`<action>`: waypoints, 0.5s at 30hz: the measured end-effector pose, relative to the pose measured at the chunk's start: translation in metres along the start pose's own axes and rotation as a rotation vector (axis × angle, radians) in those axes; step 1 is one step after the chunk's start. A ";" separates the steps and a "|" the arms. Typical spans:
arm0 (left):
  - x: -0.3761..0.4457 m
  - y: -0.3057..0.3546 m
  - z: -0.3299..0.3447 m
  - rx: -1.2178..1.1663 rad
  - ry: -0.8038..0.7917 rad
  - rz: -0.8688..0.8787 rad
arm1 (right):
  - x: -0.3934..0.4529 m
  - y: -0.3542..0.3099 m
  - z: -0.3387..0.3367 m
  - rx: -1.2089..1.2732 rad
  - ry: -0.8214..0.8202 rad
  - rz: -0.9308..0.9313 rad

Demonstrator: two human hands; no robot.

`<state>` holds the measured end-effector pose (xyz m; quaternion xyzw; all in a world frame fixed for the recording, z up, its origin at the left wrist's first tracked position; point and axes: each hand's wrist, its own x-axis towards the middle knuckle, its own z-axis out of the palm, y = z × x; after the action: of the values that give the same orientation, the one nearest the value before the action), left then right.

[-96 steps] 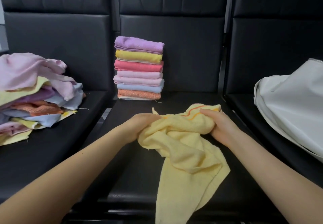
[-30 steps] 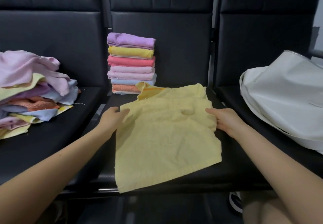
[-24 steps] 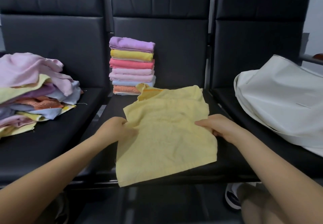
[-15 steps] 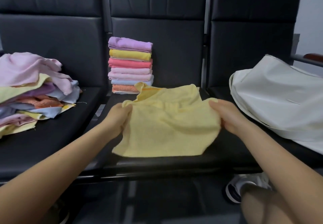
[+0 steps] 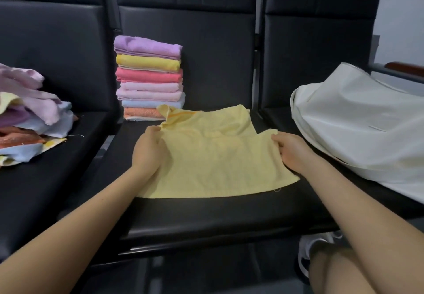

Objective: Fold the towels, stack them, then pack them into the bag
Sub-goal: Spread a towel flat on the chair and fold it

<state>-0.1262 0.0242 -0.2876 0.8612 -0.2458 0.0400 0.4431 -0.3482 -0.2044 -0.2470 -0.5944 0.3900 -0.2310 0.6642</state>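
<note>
Pale yellow towel (image 5: 215, 158) at centre frame, soft terry nap, folded over on itself into a rough rectangle on the middle black seat (image 5: 206, 213); far edge uneven, an orange stripe showing on a curled corner at 11 o'clock of the towel; near edge straight, a loose thread at its 5 o'clock corner. Left hand (image 5: 146, 151) grips the towel's 9 o'clock edge, fingers curled round the cloth; right hand (image 5: 293, 151) pinches the 3 o'clock edge, fingers bent over the fabric, thumb side on top; both forearms bare, reaching in from 7 and 5 o'clock.

Folded stack (image 5: 149, 79) at 11 o'clock, just behind the towel and against the seat back; flat rectangular pads with rounded fold edges, from top: purple, yellow, coral, two pink, light blue, orange; stack square and upright. Unfolded pile (image 5: 29, 114) at 9 o'clock on the left seat; crumpled, limp cloths in pink, purple, blue, orange, yellow, frayed threads at the edge. White bag (image 5: 358, 128) at 3 o'clock on the right seat; smooth, slightly glossy material, slumped and rounded, strap along its left rim; well apart from the stack, near the right hand.

Seats padded, black leatherette, matte sheen, stitched panels; a shoe (image 5: 316, 247) at 5 o'clock below the seat edge.
</note>
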 end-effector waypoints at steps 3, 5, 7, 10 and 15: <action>-0.005 0.001 0.004 0.356 0.069 0.175 | -0.002 0.000 -0.003 -0.109 -0.133 -0.045; -0.012 0.003 0.005 0.487 0.130 0.320 | -0.008 -0.001 -0.006 -0.250 -0.183 -0.078; -0.021 0.007 0.005 0.508 0.123 0.416 | -0.015 0.000 -0.011 -0.453 -0.168 -0.117; -0.038 0.021 0.008 0.403 -0.045 0.497 | -0.024 0.005 -0.020 -0.652 -0.146 -0.148; -0.074 0.044 0.016 0.233 -0.506 0.612 | -0.033 0.013 -0.029 -0.532 -0.029 -0.192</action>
<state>-0.2141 0.0193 -0.2854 0.7756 -0.5854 -0.0157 0.2358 -0.3927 -0.1946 -0.2515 -0.7852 0.3694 -0.1739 0.4656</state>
